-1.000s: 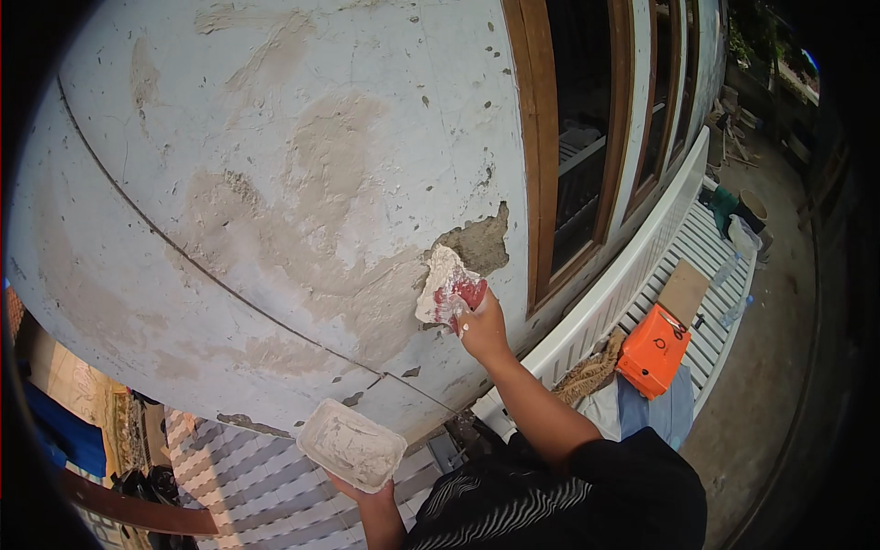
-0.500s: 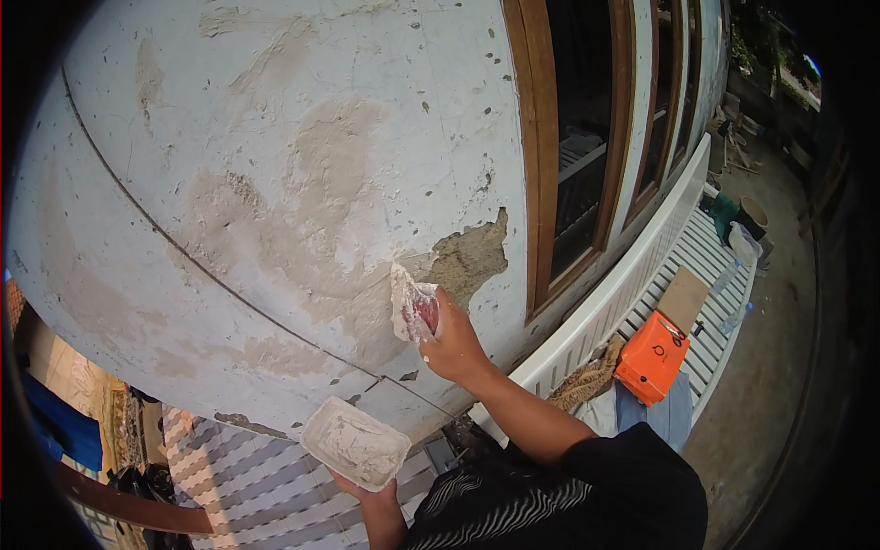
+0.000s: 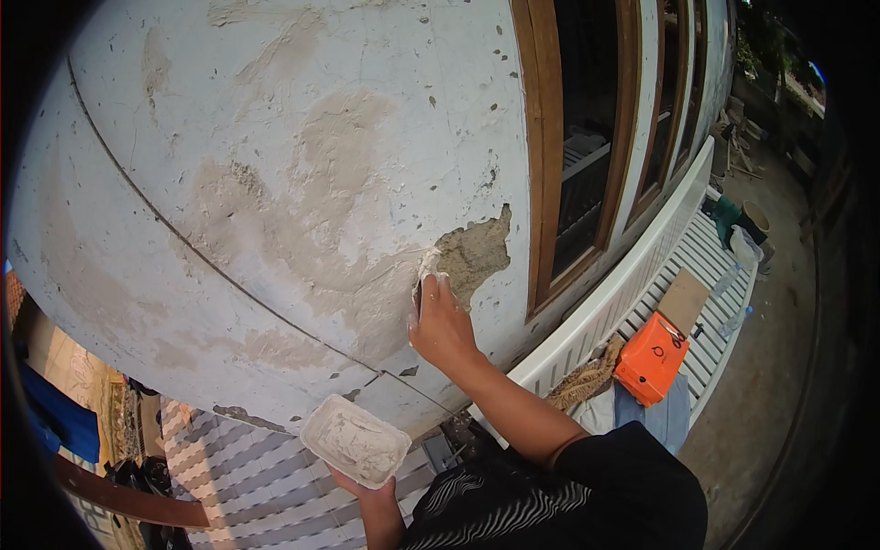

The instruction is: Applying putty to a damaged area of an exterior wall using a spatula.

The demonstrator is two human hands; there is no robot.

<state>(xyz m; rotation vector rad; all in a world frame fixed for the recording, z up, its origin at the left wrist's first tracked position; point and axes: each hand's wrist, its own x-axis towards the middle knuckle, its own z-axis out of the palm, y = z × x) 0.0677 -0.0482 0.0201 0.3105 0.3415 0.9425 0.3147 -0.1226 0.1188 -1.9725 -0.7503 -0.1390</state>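
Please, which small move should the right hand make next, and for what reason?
Probably the right hand should draw the spreader rightward over the bare rough patch. The spreader is at that patch's left edge, pale material shows on it, and the patch looks uncoated. The left hand holds a tray with more pale paste.

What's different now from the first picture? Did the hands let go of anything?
The right hand moved left along the wall, showing more of the rough bare patch. The scraper turned too, so its red part is hidden now. Nothing was picked up or let go. The left hand still holds the tray of pale paste, and the white bench stayed put.
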